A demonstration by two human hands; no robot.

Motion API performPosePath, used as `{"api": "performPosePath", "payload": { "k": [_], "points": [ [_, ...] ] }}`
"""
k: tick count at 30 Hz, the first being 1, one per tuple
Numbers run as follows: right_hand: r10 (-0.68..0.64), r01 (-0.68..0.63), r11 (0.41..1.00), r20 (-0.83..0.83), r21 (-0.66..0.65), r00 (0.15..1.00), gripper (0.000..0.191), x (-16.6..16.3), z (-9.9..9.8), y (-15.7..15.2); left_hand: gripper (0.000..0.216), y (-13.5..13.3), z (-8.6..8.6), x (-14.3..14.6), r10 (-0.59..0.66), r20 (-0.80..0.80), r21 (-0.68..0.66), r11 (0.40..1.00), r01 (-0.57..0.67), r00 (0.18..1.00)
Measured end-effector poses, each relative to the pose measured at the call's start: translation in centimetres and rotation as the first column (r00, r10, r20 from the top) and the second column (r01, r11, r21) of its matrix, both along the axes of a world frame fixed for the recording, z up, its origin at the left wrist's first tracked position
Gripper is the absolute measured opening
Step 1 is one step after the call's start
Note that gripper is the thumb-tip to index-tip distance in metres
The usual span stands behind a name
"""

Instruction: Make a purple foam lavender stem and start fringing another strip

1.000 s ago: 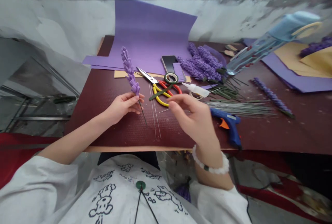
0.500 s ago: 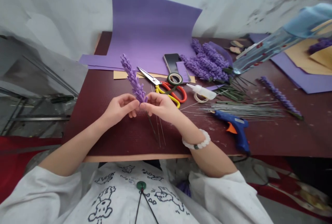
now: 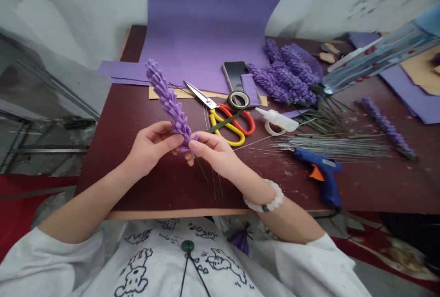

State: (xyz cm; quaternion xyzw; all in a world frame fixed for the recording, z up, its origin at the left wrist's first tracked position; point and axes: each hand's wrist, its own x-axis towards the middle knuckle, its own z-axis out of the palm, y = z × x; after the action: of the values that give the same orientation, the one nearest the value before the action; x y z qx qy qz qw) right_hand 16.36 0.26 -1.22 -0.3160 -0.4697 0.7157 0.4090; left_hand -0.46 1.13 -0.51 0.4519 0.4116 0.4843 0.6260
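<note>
Between my two hands a purple artificial lavender flower (image 3: 167,100) leans to the upper left, its thin dark stem running down toward the table's front edge. My left hand (image 3: 150,146) is closed on the lower part of the bloom, thumb and fingers pinching it. At the bloom's base, my right hand (image 3: 215,150) pinches the lowest purple loops with thumb and forefinger. Just beyond my right hand lie scissors (image 3: 227,125) with one red and one yellow handle. A roll of green tape (image 3: 239,100) rests by them, its loose end trailing over the handles.
Purple sheets (image 3: 206,26) lean against the wall. Behind the tape lies a phone (image 3: 235,74). To the right are finished lavender flowers (image 3: 288,74), a small white bottle (image 3: 280,119), wires (image 3: 337,145), a blue glue gun (image 3: 325,173) and a single lavender stem (image 3: 388,127).
The camera view has shifted and tilted slightly downward. Both hands keep hold of the lavender flower, which now leans a little further left. My right fingers have shifted at its base.
</note>
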Motion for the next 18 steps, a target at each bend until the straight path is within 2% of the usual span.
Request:
{"api": "performPosePath", "payload": {
  "k": [2,5,8,10,14,18],
  "points": [
    [0.025,-0.028,0.998,-0.064,-0.051,0.998,0.027,-0.1,-0.1,0.0,0.030,0.1,0.3,-0.1,-0.017,0.009,0.022,1.000,0.016,1.000],
    [0.118,-0.149,0.977,-0.194,-0.154,0.974,0.028,-0.1,-0.1,-0.2,0.041,0.1,0.8,-0.5,-0.126,0.009,0.065,0.990,0.125,0.992],
    [0.213,-0.272,0.940,-0.267,-0.206,0.940,0.027,0.0,0.1,-0.4,0.032,0.0,1.1,-0.8,-0.161,-0.005,0.070,0.984,0.161,0.987],
    [0.238,-0.283,0.943,-0.241,-0.176,0.941,0.030,0.2,0.2,-0.4,0.026,-0.1,1.2,-0.8,-0.118,-0.004,0.064,0.991,0.118,0.993],
    [0.253,-0.258,0.964,-0.076,-0.063,0.964,0.027,0.7,0.5,-0.3,0.026,-0.4,1.4,-0.7,-0.016,0.030,0.039,0.999,0.014,0.999],
    [0.155,-0.157,0.987,0.072,0.019,0.985,0.019,0.8,1.0,-0.6,0.025,-0.4,1.7,-0.5,0.002,0.005,-0.004,1.000,-0.002,1.000]
  ]
}}
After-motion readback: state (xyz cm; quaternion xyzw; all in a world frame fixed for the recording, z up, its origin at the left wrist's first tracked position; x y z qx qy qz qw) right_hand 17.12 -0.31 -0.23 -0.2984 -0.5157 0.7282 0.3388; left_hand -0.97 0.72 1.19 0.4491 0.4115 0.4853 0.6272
